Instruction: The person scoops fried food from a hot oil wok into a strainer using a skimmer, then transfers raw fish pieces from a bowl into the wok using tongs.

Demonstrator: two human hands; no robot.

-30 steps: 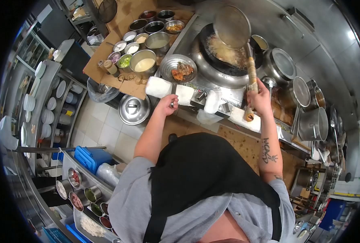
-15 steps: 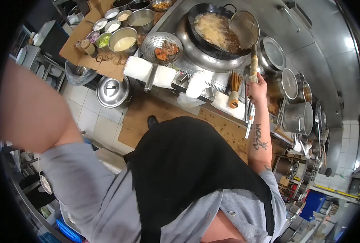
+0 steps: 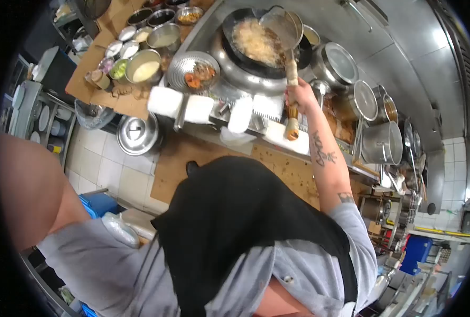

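In the head view, the tan, ridged handle of a round wire-mesh strainer (image 3: 280,26) was clasped in the right hand (image 3: 301,96); beyond the grip, its mesh was held over a black wok (image 3: 234,52) of pale foam. Left of the grip, a perforated steel skimmer (image 3: 177,71), clasped by the left hand one second earlier, had been released. The left hand's grip could not be told, out of view. The forearm lettering (image 3: 318,149) could not be read.

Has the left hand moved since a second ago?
Yes, leftward, away from the stove: the left hand has let go of the perforated ladle's handle and is out of view; only the left arm shows.
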